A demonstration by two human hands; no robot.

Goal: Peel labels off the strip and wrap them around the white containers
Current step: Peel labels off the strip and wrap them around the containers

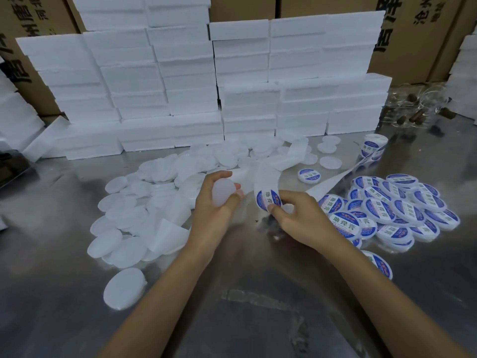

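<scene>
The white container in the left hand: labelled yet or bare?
Bare: the white container in the left hand shows no blue label.

Tabletop (258, 293): brushed steel by the look, semi-glossy, dull reflections, scuffed and smeared near front. Tubs (129, 223), bare pile: white plastic, matt, smooth, slightly translucent. Tub (222, 192) in left grip (216, 202): same milky plastic, smooth. Strip (327, 183): white backing paper, slick-looking, curling. Label (267, 198) at right grip (296, 218): printed blue/white, faint sheen. Labelled tubs (392, 210): glossy print over white plastic. Blocks (196, 81) at back: white foam, matt, grainy, rough edges. Boxes (418, 34) behind: brown cardboard, matt, black print.
</scene>
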